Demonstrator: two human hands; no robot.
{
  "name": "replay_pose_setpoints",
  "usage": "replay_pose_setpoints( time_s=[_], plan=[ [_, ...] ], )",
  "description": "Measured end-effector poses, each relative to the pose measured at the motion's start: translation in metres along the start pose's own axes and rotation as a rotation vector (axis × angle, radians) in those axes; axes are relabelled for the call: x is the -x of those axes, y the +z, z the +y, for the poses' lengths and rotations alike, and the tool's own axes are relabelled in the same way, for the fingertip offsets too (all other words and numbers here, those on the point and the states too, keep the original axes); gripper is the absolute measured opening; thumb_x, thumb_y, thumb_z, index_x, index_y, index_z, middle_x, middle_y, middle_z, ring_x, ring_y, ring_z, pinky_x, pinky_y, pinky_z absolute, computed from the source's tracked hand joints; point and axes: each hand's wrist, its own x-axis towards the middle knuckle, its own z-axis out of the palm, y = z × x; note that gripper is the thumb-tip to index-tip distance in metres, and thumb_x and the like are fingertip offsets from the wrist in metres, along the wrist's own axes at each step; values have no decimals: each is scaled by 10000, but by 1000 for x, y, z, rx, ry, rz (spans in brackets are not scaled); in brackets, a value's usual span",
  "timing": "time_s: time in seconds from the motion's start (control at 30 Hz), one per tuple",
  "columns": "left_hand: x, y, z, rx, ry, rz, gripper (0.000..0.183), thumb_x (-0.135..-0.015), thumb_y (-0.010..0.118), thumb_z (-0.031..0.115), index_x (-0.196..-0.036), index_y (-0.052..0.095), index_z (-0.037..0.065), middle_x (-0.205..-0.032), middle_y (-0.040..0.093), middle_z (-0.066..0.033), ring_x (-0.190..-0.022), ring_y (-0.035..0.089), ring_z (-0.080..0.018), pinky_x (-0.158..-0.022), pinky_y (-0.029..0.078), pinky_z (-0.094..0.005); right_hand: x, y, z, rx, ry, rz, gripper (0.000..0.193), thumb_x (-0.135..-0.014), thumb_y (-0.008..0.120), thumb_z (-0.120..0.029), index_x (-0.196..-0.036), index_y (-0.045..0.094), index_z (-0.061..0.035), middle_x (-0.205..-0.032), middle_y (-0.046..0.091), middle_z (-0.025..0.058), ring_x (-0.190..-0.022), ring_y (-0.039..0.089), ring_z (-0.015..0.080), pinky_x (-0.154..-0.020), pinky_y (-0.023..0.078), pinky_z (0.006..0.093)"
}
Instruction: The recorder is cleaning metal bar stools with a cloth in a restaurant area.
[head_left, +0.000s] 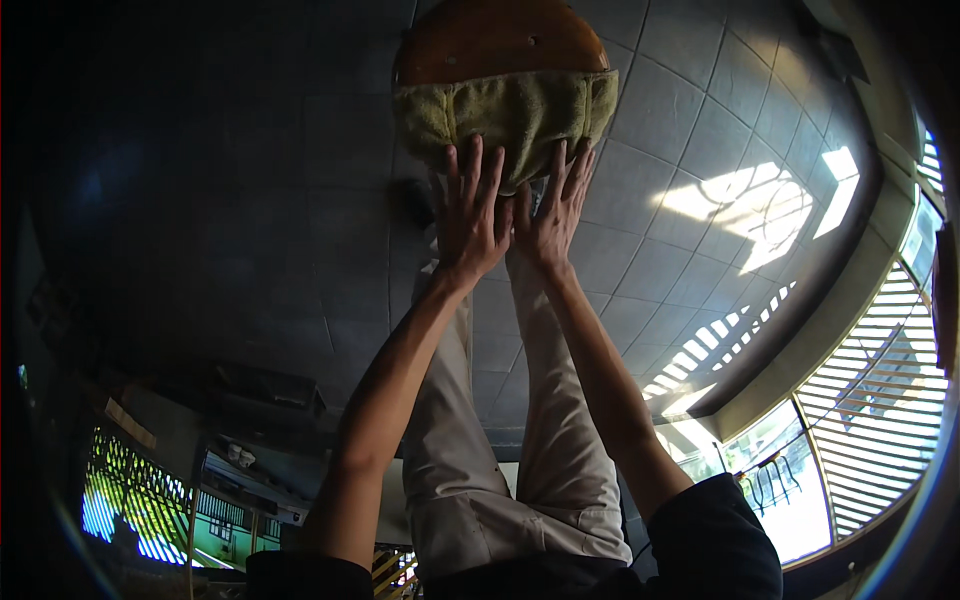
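A greenish-yellow cloth (520,110) lies folded across the near part of a rounded brown wooden top (490,45), which looks like a stool seat. My left hand (469,222) rests flat on the cloth's near edge, fingers stretched forward. Beside it, my right hand (554,218) presses on the same edge with its fingers extended too. The two thumbs come close together between the hands. Most of the cloth's near edge is hidden under my fingers. What supports the wooden top is mostly out of sight.
My legs in light trousers (450,470) stand below the hands on a grey tiled floor (650,130). Bright sunlight patches (765,205) fall on the tiles at right. A slatted window (875,390) curves along the right side; another barred window (135,490) is at lower left.
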Motion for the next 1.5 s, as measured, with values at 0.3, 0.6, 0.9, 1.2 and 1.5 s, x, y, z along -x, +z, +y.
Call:
replay_pose_setpoints(
  time_s=[0.3,0.6,0.9,1.2,1.5],
  plan=[
    [-154,-19,-12,-143,158,365,647,-867,579,302,-1444,344,130,-1503,288,-137,-1376,242,-389,-1095,162,-594,-145,-7,-8,180,-216,113,714,-839,590,-426,-1419,360,-78,-1486,239,247,-1387,167,449,-1109,136,579],
    [-202,-7,-28,6,141,462,589,-877,617,238,-1389,401,43,-1316,505,-202,-1209,471,-367,-1033,352,-479,-205,-12,-28,477,-383,133,378,-875,567,-317,-1182,546,-96,-1138,582,163,-988,573,371,-814,494,473],
    [-2,20,3,109,-58,220,626,-904,499,302,-1446,314,50,-1520,196,-227,-1378,200,-469,-1087,128,-638,-14,3,6,98,-137,82,687,-840,609,-345,-1432,355,-107,-1506,207,239,-1394,146,459,-1118,114,573],
    [-32,0,-9,33,-7,188,585,-910,485,382,-1431,372,141,-1546,186,-130,-1360,240,-433,-1070,117,-678,-45,-9,-2,294,-174,-24,692,-828,596,-438,-1430,386,-171,-1531,190,182,-1413,105,433,-1122,54,588],
    [-202,-25,-24,-69,-45,390,543,-903,559,355,-1373,429,118,-1386,450,-161,-1214,466,-373,-1015,367,-507,-209,-9,-24,289,-326,88,417,-876,562,-374,-1145,579,-55,-1150,587,176,-1050,532,362,-926,408,456]
  ],
)
